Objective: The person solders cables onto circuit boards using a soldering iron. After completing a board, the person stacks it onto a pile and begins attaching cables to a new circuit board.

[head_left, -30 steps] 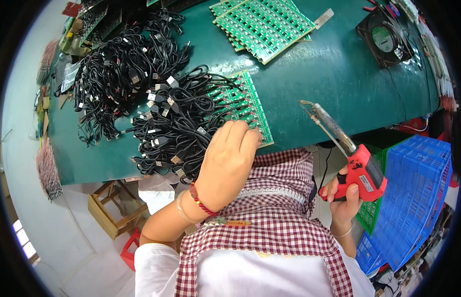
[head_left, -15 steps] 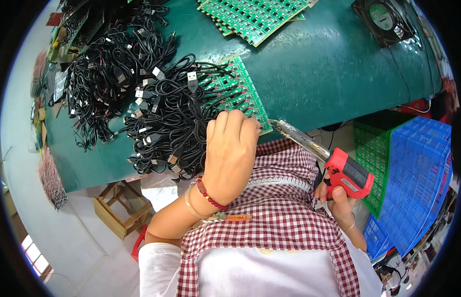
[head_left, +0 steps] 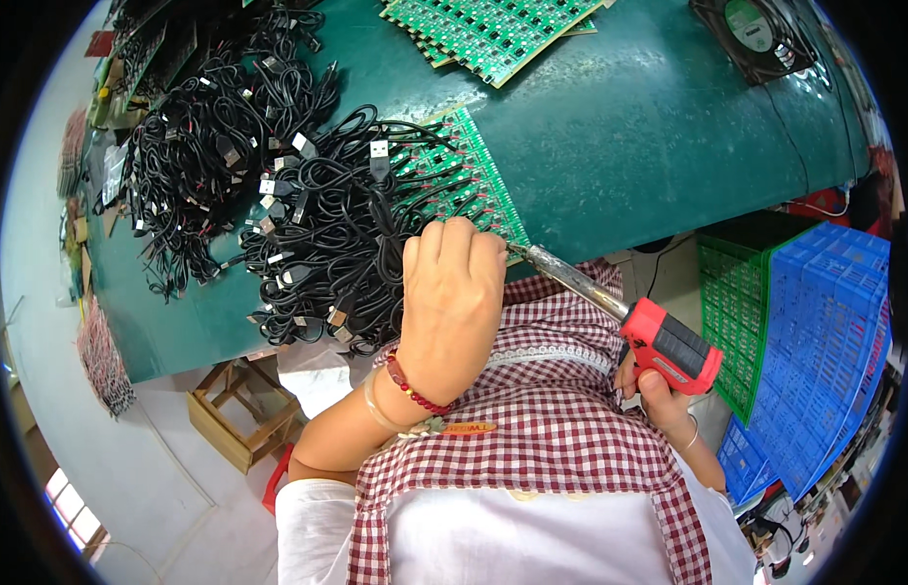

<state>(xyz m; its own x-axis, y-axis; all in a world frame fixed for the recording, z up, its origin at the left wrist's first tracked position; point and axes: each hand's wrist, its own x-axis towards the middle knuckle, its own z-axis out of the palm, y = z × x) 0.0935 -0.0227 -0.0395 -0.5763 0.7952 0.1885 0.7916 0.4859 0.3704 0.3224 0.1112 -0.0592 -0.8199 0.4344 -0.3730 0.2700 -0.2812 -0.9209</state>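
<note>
In the head view, the left hand [head_left: 452, 302] lay palm-down at the near edge of the green worktop [head_left: 669, 136], its fingers [head_left: 444, 249] curled over the near corner of a green circuit board [head_left: 473, 180]. What they pinched beneath could not be seen, so whether they were clenched on something could not be told. A red bead bracelet [head_left: 413, 383] and a clear bangle circled that wrist.

The right hand [head_left: 654, 395] was closed around the red grip of a soldering gun [head_left: 659, 341], held off the worktop's near edge above the checked apron [head_left: 561, 439]. The gun's long axis ran on a slant from the grip at lower right up to the metal barrel [head_left: 571, 278] at upper left. Its tip pointed toward the left hand's fingers and met the board's near corner just beside them.

The board lay on the worktop with its long side running away from the person, tilted slightly leftward. A tangled heap of black cables [head_left: 317, 224] with plugs covered its left part and spread farther left.

Well apart, at the far edge, lay a stack of green circuit boards [head_left: 493, 29]. A black fan [head_left: 756, 34] sat at far right. To the right, below the worktop, stood a green crate [head_left: 742, 312] beside a blue crate [head_left: 815, 341]. A wooden stool [head_left: 235, 414] stood on the floor at lower left.
</note>
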